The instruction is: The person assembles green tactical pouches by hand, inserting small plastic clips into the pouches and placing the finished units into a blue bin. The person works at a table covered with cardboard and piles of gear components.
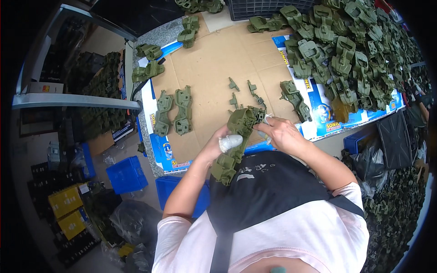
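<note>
From my remote post, I saw the left hand (217,144) holding a blocky, olive-green plastic piece (236,155) near the creased cardboard (205,63), thumb wrapped in whitish covering (231,143). The right hand (283,134) curled at its upper end; I couldn't tell its grip.

Table (157,35): speckled grey top, showing at the left and far left edges. Tan cardboard sheet (209,59) over the middle; blue-and-white printed sheeting (157,154) visible along left and right margins. On the cardboard, left side — two elongated green mouldings (183,110), side by side, roughly parallel. Centre: several small green parts (233,84), spaced apart. Right: single green moulding (296,100), lying obliquely, partly over printed sheeting. Far right — large heap of green mouldings (343,54), overlapping, several layers. Far-left corner: a few green pieces (148,71).
</note>
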A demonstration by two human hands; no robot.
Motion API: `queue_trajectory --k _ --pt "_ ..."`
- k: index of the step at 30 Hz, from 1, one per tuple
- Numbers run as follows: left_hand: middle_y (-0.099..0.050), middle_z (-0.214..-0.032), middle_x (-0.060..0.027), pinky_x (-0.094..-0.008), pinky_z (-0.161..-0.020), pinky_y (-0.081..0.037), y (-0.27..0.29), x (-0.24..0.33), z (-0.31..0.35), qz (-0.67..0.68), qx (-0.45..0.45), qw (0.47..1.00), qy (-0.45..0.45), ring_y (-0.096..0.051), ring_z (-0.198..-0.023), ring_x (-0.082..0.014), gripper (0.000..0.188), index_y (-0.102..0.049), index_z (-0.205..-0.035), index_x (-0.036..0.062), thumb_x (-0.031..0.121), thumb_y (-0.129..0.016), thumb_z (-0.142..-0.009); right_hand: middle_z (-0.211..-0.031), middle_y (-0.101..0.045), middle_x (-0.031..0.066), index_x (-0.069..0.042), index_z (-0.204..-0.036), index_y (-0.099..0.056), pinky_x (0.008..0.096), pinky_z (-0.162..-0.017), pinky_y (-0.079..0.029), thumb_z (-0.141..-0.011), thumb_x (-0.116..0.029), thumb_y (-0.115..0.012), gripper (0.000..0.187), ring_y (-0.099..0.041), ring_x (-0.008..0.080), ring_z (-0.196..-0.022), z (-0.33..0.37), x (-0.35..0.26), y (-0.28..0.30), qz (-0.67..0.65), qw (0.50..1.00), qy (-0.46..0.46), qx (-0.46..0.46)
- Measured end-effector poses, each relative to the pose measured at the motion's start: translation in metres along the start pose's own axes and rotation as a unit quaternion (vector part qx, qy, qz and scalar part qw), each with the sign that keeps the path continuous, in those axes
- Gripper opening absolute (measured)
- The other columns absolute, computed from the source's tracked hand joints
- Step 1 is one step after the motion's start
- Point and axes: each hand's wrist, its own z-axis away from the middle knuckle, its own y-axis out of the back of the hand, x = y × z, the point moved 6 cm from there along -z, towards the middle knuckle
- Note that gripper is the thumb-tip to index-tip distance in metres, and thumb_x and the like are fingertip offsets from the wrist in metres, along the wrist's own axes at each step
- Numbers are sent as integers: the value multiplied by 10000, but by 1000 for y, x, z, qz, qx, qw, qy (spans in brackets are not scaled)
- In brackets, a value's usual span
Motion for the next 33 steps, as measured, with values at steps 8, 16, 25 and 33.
queue_trajectory --k 8,16,25,33 --pt "-561 -1106 -54 -280 -822 -440 -10 2 2 -48 -38 998 -21 -531 -965 -125 539 -431 -1247 22 89 -670 -769 -775 -574 167 -40 -986 -581 424 -661 -484 -574 60 -526 427 -591 334 -742 1 1 -7 -36 999 -16 -31" --pt "-587 -1018 -46 -260 -731 -474 -14 -4 2 -67 -16 997 -18 -561 -860 -110 473 -483 -1168 18 53 -694 -747 -765 -579 155 -40 -941 -584 420 -676 -484 -626 50 -502 337 -592 347 -735 -1 18 -24 -104 993 42 -31" --pt "-582 -1040 -60 -267 -791 -485 -6 -10 -10 -154 -44 987 -25 -583 -888 -128 355 -495 -1143 45 45 -592 -801 -892 -599 164 -52 -995 -576 401 -744 -484 -647 7 -544 354 -591 334 -837 6 31 -43 -132 990 39 1" --pt "-578 -1074 -93 -341 -835 -471 50 -19 -29 104 184 974 -78 -574 -957 -181 413 -444 -1199 58 212 -579 -841 -1092 -494 234 -104 -1374 -243 422 -856 -409 -698 -126 -658 793 -482 392 -1007 111 226 -64 64 943 -307 111"
